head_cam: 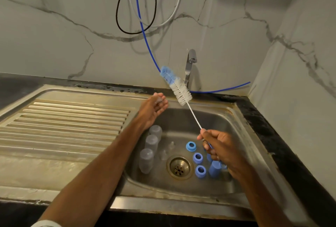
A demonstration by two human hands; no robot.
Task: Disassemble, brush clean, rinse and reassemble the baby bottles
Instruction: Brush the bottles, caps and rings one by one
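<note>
**sudsy_dad:** Three clear bottles (146, 160) sit stripped down on the left of the sink (181, 117) basin, with blue rings (197, 158) and caps (215, 168) right of the drain. Any tips for the scrubbing bit?

**rinse_repeat:** Wet the bottle brush (179, 90) under the tap (190, 63) first, then twist it right to the bottom, don't just poke. On the hands: the right hand (218, 146) is wrapped tight round the brush's handle end, bristles up by the tap. The left hand (154, 108) is raised and half curled. Its fingertips seem to pinch a small clear piece (158, 100), maybe a teat, too blurry to swear.
</note>
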